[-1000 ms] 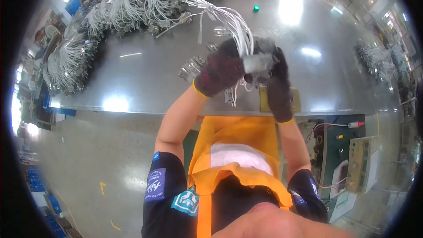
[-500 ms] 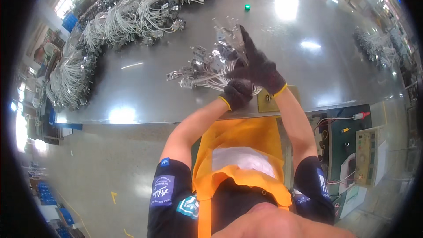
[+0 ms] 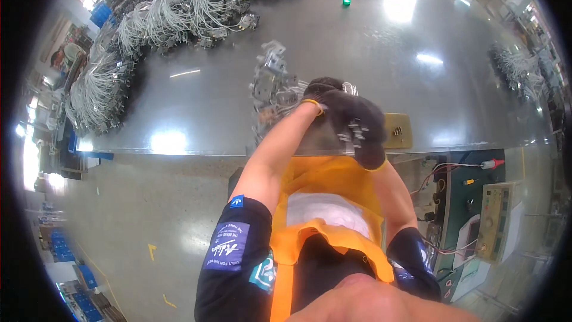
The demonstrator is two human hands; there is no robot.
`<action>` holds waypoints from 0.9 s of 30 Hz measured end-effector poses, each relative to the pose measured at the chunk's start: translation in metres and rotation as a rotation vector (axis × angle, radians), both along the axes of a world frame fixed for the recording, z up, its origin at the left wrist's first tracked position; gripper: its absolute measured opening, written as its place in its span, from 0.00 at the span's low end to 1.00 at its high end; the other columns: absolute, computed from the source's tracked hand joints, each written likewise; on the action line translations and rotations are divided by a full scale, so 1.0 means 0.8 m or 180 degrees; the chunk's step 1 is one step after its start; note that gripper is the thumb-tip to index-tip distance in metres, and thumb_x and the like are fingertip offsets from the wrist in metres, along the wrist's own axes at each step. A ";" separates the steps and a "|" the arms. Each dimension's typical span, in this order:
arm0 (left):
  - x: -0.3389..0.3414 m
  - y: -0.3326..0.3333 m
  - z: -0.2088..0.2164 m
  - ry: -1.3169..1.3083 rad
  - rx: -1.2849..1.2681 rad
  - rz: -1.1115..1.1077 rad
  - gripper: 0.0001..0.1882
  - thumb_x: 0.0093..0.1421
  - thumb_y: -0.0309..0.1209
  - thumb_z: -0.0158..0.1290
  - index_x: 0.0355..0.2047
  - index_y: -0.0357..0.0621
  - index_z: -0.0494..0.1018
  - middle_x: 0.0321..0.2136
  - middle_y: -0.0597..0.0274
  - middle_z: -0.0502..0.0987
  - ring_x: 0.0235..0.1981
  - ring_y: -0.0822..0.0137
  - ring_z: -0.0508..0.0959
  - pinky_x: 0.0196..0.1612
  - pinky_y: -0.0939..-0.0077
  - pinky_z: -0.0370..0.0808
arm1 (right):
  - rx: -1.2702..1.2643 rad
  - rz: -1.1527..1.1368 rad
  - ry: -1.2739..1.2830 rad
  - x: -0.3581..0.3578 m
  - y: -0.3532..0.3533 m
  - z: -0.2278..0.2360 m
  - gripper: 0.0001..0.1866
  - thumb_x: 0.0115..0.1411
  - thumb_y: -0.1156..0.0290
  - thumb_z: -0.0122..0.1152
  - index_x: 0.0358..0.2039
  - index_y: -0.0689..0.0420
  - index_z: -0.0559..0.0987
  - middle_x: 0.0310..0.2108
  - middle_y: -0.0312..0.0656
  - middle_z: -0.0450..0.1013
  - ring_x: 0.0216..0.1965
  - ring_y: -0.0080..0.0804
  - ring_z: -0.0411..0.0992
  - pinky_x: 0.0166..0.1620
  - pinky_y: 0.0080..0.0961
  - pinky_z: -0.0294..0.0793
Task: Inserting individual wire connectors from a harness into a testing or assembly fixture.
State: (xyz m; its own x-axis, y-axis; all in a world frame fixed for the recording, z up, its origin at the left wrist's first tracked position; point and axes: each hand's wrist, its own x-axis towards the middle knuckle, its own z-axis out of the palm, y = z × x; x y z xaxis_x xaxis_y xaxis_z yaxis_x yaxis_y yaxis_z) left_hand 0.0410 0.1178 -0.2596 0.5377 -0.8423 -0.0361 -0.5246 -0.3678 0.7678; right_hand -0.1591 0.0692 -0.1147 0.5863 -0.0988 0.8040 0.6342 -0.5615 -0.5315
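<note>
My left hand (image 3: 323, 90), in a dark glove with a yellow cuff, is closed around a bundle of white wires (image 3: 301, 86). Metal brackets (image 3: 271, 77) fan out from the bundle on its left side, blurred by motion. Looped wire shows just past my fist. Against my left hand is my right hand (image 3: 366, 122), gloved the same way; its fingers are smeared and partly hidden. Small silvery pieces (image 3: 357, 132) show in front of its glove, and whether it grips them cannot be made out.
A yellowish plate (image 3: 390, 137) with a small metal fitting lies by the metal table's (image 3: 220, 107) front edge. Heaps of wired brackets (image 3: 173, 21) line the far left; another pile (image 3: 521, 68) is at right. A green light (image 3: 347, 2) sits farther back. An instrument box (image 3: 496, 220) stands lower right.
My right hand has come down and nearer from over the brackets to beside my left fist. My left hand has risen slightly, and the brackets have swung round to its left.
</note>
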 end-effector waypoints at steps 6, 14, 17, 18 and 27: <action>-0.096 -0.003 0.077 -0.1747 0.0191 0.0233 0.17 0.62 0.48 0.48 0.38 0.49 0.73 0.32 0.47 0.79 0.36 0.44 0.79 0.42 0.51 0.74 | 0.3402 0.0391 -0.0009 -0.052 -0.150 -0.006 0.16 0.66 0.67 0.54 0.49 0.65 0.74 0.18 0.30 0.68 0.28 0.23 0.74 0.44 0.38 0.80; -0.110 0.000 0.073 -0.1581 0.0157 0.0180 0.21 0.59 0.44 0.54 0.49 0.48 0.72 0.36 0.48 0.78 0.40 0.47 0.78 0.44 0.53 0.73 | 0.5468 -0.0318 -0.0034 -0.045 -0.207 -0.069 0.20 0.69 0.65 0.42 0.54 0.63 0.71 0.14 0.26 0.49 0.14 0.20 0.50 0.42 0.44 0.78; -0.131 -0.034 0.116 -0.1762 -0.0370 0.0316 0.23 0.55 0.34 0.57 0.51 0.45 0.70 0.37 0.47 0.78 0.42 0.45 0.78 0.47 0.55 0.73 | 0.4878 -0.0539 -0.0253 -0.057 -0.165 -0.016 0.19 0.67 0.69 0.47 0.54 0.63 0.73 0.15 0.26 0.48 0.17 0.20 0.54 0.41 0.40 0.78; -0.132 -0.045 0.118 -0.1626 -0.0459 0.0175 0.23 0.55 0.33 0.55 0.52 0.46 0.70 0.37 0.47 0.78 0.42 0.44 0.78 0.47 0.54 0.73 | 0.4695 -0.0591 -0.0177 -0.053 -0.153 -0.004 0.19 0.67 0.66 0.46 0.54 0.62 0.72 0.15 0.26 0.47 0.16 0.19 0.52 0.40 0.39 0.78; -0.112 -0.060 0.077 -0.1746 0.0095 -0.0729 0.07 0.58 0.33 0.48 0.34 0.46 0.71 0.28 0.45 0.77 0.33 0.44 0.78 0.37 0.49 0.74 | 0.5372 -0.1387 0.0023 -0.034 -0.201 -0.103 0.19 0.65 0.64 0.48 0.52 0.59 0.73 0.15 0.29 0.55 0.16 0.23 0.58 0.32 0.37 0.76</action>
